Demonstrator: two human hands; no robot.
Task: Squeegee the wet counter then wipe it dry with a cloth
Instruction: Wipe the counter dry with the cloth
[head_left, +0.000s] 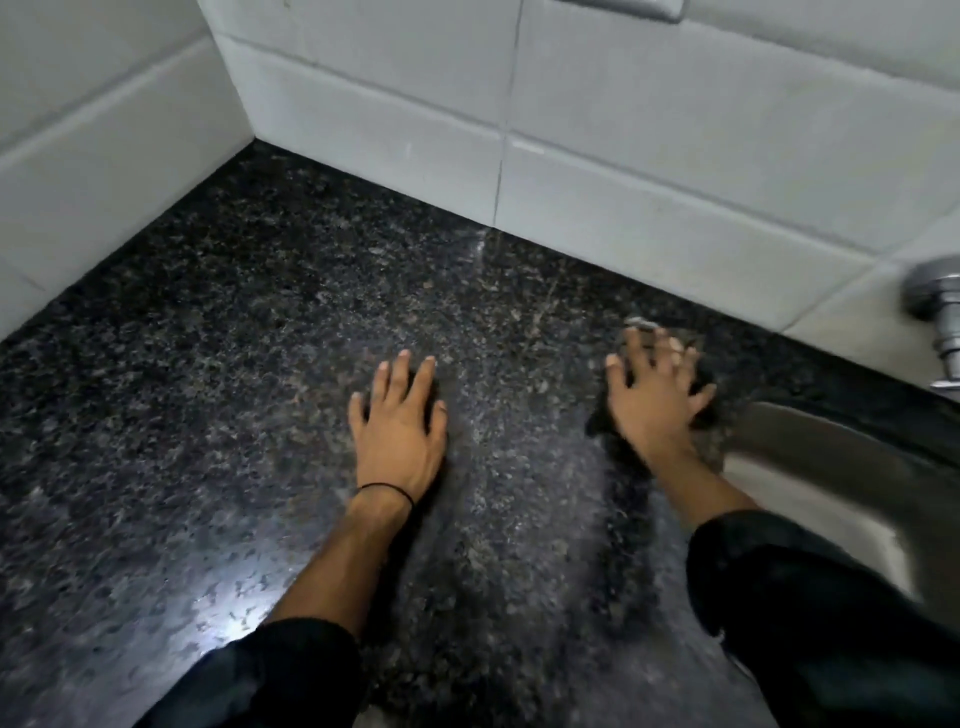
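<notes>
Wiping: right hand (655, 400) fingers splayed on dark cloth (602, 421); left hand (397, 426) flat, empty. Risk: cloth sliding into sink (831, 467), granite surface (208, 364) streaking.

I see white tiled walls (649, 171) meeting in a corner at upper left, grey grout lines between them. A chrome tap fitting (937, 306) juts from the right wall above a steel sink (831, 467). Light glares low at left.

I count two hands, left hand (397, 431) and right hand (655, 402), one counter (208, 364), one dark cloth (704, 405), one sink (831, 467) at three o'clock.
</notes>
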